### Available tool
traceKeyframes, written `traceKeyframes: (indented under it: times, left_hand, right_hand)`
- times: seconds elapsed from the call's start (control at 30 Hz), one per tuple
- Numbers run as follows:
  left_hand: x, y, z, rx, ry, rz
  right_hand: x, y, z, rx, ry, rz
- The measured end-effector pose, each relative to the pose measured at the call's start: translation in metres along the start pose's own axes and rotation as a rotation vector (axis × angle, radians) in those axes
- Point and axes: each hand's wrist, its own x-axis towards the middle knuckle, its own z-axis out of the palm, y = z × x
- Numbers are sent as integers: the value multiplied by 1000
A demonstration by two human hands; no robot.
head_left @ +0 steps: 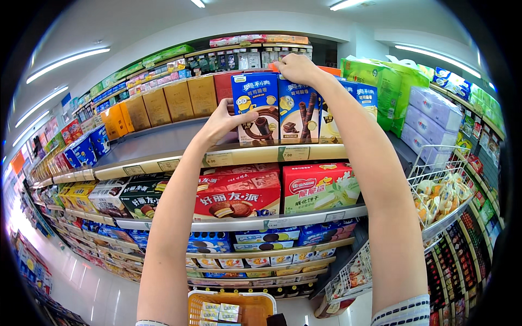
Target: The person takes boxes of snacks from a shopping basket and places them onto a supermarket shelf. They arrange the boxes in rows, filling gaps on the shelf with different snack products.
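A row of blue wafer-roll boxes stands upright on the top shelf. My left hand (pixel 220 124) is closed on the side of the leftmost wafer-roll box (pixel 255 89), its thumb across the front and its fingers behind the edge. The middle wafer-roll box (pixel 293 119) stands right beside it. Over the tops of the boxes reaches my right hand (pixel 298 69), fingers bent down next to an orange package (pixel 330 70); what they grip is hidden. Partly behind my right forearm stands another wafer-roll box (pixel 361 95) with a pale front.
Gold boxes (pixel 174 101) line the shelf's back left. Purple tissue packs (pixel 433 111) and green packs (pixel 375 87) stand at right. Below are a red pie box (pixel 239 194) and a wafer box (pixel 318 187). A wire basket (pixel 443 190) hangs right; a yellow shopping basket (pixel 261 304) is beneath me.
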Motion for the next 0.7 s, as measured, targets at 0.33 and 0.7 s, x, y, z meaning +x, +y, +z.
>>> traceKeyframes:
  times: [0.33,0.7]
  left_hand:
    - [-1,-2,0,-24,-51,-25]
    - [-3,2,0,-211,-186,-97]
  right_hand:
    - [-4,2,0,89,116,-67]
    - [-2,-5,4,-136,182,92]
